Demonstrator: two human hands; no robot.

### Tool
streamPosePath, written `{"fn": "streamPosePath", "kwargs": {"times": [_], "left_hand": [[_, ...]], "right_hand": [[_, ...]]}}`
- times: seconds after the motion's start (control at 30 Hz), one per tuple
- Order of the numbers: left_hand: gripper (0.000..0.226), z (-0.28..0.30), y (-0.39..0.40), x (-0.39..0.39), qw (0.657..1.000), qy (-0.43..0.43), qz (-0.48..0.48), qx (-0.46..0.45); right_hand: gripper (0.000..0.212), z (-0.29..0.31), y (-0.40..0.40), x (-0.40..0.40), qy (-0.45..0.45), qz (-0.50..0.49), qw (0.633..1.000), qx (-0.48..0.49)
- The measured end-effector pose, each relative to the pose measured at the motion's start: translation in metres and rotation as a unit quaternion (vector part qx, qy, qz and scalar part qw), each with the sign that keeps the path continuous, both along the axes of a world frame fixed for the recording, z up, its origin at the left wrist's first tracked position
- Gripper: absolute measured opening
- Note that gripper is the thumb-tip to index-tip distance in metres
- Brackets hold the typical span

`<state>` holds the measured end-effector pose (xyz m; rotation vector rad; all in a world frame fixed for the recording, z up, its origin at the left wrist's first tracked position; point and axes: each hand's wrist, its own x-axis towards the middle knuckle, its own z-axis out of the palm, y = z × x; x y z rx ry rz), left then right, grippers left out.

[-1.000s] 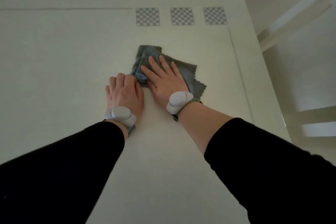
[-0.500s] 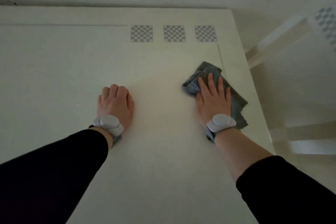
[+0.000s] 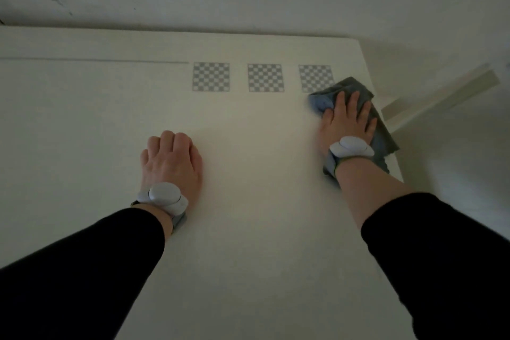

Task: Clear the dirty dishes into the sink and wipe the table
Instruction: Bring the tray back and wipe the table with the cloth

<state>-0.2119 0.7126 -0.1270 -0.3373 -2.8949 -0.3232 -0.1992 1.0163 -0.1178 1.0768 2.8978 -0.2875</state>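
Cloth (image 3: pixel 382 132) middle hidden under right hand (image 3: pixel 348 121); left fingertips curled under.

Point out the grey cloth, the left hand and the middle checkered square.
grey wiping cloth (image 3: pixel 382 134), head view, its right part beside the hand
left hand (image 3: pixel 172 163), head view, back of the hand
middle checkered square (image 3: pixel 265 77), head view, its centre
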Motion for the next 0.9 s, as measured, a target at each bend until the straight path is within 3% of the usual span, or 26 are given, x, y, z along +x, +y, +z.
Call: {"fn": "streamPosePath", "kwargs": {"times": [0.27,0.53,0.73,0.9], "left_hand": [[0.013,0.010,0.005,0.002,0.999,-0.040,0.013,-0.004],[0.015,0.012,0.007,0.002,0.998,-0.061,0.022,-0.010],[0.015,0.011,0.005,0.001,0.998,-0.053,0.017,-0.004],[0.016,0.011,0.005,0.000,0.999,-0.047,0.017,0.005]], "right_hand": [[0.057,0.003,-0.006,-0.069,-0.013,0.005,1.000,-0.003],[0.056,0.005,-0.051,-0.126,-0.016,0.098,0.995,-0.014],[0.055,0.005,-0.113,-0.167,-0.010,0.236,0.972,-0.010],[0.053,0.005,-0.166,-0.174,-0.005,0.386,0.923,-0.005]]}}
